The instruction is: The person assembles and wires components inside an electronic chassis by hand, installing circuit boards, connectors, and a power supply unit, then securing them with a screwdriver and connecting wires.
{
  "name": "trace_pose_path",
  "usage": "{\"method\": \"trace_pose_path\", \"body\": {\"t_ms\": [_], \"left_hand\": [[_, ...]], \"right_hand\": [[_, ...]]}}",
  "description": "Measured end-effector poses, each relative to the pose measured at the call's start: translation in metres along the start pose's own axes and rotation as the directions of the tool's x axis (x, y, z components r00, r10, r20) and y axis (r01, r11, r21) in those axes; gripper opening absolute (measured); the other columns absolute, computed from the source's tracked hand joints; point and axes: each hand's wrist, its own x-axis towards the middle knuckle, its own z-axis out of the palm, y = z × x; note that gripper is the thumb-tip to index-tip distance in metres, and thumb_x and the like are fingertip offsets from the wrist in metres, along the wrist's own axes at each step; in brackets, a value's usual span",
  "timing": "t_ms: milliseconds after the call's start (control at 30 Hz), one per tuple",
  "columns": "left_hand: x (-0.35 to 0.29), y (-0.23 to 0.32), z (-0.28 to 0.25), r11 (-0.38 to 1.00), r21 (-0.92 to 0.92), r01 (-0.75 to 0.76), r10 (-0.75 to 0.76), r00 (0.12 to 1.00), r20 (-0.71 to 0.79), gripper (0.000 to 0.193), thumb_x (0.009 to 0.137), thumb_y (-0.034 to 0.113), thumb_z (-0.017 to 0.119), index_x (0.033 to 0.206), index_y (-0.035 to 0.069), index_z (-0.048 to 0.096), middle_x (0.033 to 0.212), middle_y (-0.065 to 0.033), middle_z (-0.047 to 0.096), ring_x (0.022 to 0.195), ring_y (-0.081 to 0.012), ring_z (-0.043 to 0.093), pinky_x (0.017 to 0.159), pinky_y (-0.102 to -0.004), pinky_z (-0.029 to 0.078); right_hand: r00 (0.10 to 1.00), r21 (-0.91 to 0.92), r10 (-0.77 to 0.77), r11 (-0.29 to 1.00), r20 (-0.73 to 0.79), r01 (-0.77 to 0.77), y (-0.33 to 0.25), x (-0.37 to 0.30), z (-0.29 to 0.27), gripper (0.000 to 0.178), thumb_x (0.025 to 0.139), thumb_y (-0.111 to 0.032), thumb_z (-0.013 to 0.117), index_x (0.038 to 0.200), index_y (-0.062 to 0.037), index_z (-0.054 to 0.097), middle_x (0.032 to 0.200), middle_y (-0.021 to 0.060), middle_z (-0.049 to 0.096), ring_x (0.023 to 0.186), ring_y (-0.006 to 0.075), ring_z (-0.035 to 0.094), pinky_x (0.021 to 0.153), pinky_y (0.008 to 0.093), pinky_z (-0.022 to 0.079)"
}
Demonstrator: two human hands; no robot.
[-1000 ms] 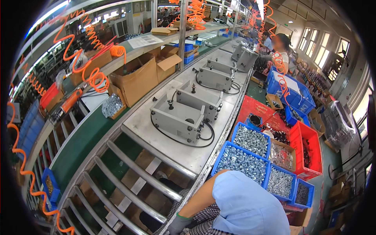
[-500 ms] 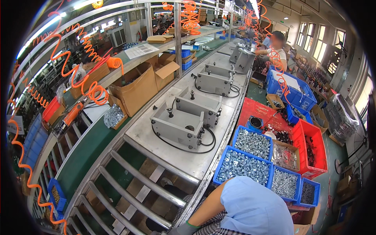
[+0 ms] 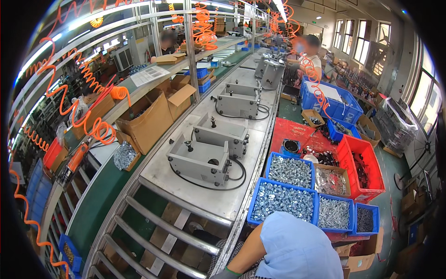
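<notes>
My right arm, in a light blue sleeve (image 3: 297,249), bends at the lower edge. Of my right hand (image 3: 226,274), only the green cuff and a bit of dark glove show beside the roller frame; its fingers are cut off by the edge. My left hand is out of sight. Ahead, on a pale metal plate (image 3: 223,203), stands an open grey metal housing (image 3: 197,163) with black knobs and a looped black cable (image 3: 242,176). A second grey housing (image 3: 222,135) sits right behind it, and a third housing (image 3: 238,103) stands farther off.
Bare rollers (image 3: 153,215) lie before the plate. At right are blue bins of flanged metal fasteners (image 3: 283,201) and screws (image 3: 334,213), plus a red crate (image 3: 360,167). Cardboard boxes (image 3: 144,118) line the left shelf; orange coiled hoses (image 3: 203,28) hang overhead. A co-worker (image 3: 312,58) stands far right.
The whole view has shifted, so the housings and bins appear a little farther left. My right hand has slipped lower, with less of the glove showing. The housings keep their places on the plate.
</notes>
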Motion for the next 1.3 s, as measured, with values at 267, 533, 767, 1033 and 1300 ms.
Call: {"method": "trace_pose_path", "body": {"t_ms": [267,533,767,1033,1300], "left_hand": [[0.041,0.081,-0.004,0.990,0.009,-0.139,0.138,0.988,0.073,0.036,0.088,0.031,0.064,0.110,0.003,0.061,0.089,-0.0135,0.063,0.076,-0.0226,0.061,0.069,-0.0360,0.048],[0.078,0.121,-0.006,0.965,0.014,-0.261,0.256,0.954,0.155,0.034,0.088,0.029,0.064,0.111,0.003,0.061,0.091,-0.0133,0.063,0.079,-0.0227,0.061,0.072,-0.0361,0.048],[0.119,0.144,0.002,0.929,-0.020,-0.371,0.368,0.911,0.187,0.033,0.088,0.027,0.063,0.111,0.003,0.061,0.093,-0.0132,0.063,0.081,-0.0227,0.061,0.074,-0.0362,0.048],[0.154,0.156,0.010,0.871,-0.058,-0.488,0.488,0.844,0.225,0.032,0.088,0.025,0.063,0.111,0.002,0.061,0.094,-0.0130,0.063,0.084,-0.0228,0.061,0.077,-0.0364,0.047],[0.187,0.153,0.014,0.818,-0.088,-0.569,0.568,0.773,0.283,0.031,0.088,0.023,0.063,0.111,0.002,0.061,0.096,-0.0129,0.063,0.086,-0.0229,0.061,0.079,-0.0365,0.047]], "right_hand": [[0.999,-0.026,-0.017,1.000,-0.048,0.016,-0.011,-0.016,0.000,0.031,0.080,-0.010,0.065,0.109,0.0004,0.061,0.091,0.0082,0.064,0.078,0.0152,0.061,0.064,0.0309,0.054],[0.996,-0.039,-0.035,0.999,-0.086,0.032,-0.013,-0.022,-0.002,0.030,0.081,-0.012,0.065,0.108,0.0002,0.062,0.090,0.0080,0.064,0.077,0.0151,0.061,0.063,0.0306,0.054],[0.993,-0.090,-0.023,0.996,-0.118,0.012,-0.024,-0.043,-0.002,0.030,0.081,-0.013,0.064,0.107,0.0000,0.063,0.088,0.0079,0.064,0.076,0.0150,0.062,0.061,0.0304,0.054],[0.988,-0.140,-0.014,0.990,-0.156,-0.008,-0.041,-0.058,-0.005,0.029,0.081,-0.014,0.064,0.106,-0.0002,0.064,0.087,0.0077,0.064,0.074,0.0149,0.062,0.060,0.0301,0.054],[0.985,-0.154,-0.007,0.988,-0.175,-0.020,-0.058,-0.049,-0.013,0.029,0.081,-0.016,0.063,0.105,-0.0004,0.064,0.086,0.0075,0.064,0.073,0.0148,0.062,0.059,0.0298,0.054]]}}
